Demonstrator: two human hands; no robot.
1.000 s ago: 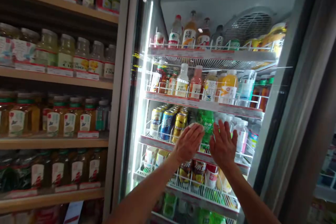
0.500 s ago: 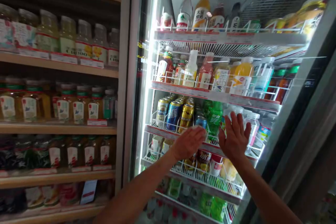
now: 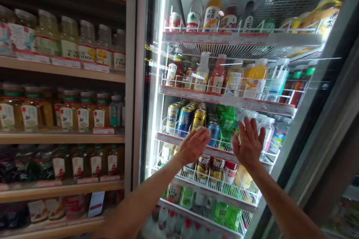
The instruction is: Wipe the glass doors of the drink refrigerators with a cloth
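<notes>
My left hand [image 3: 194, 144] is raised with fingers stretched out and held close together, and nothing shows in it. Near its fingertips are a blue can [image 3: 214, 133] and a gold can [image 3: 199, 119]. My right hand [image 3: 248, 142] is up with its fingers spread, holding nothing. It covers part of the clear bottles [image 3: 268, 130] and sits beside a green bottle [image 3: 227, 123]. Both hands are in front of a lit drinks fridge; I cannot tell whether either touches it.
Wire-fronted fridge shelves [image 3: 224, 99] hold several bottles, cans and packs. A bright light strip [image 3: 158, 63] runs down the fridge's left side. Reflected lettering shows near it. To the left, wooden shelves [image 3: 56, 136] carry jars and bottles, and a phone-like screen [image 3: 96, 204] stands low.
My left hand has shifted left, uncovering the blue can. My right hand stays nearly in place, fingers still spread. The view has shifted slightly.
</notes>
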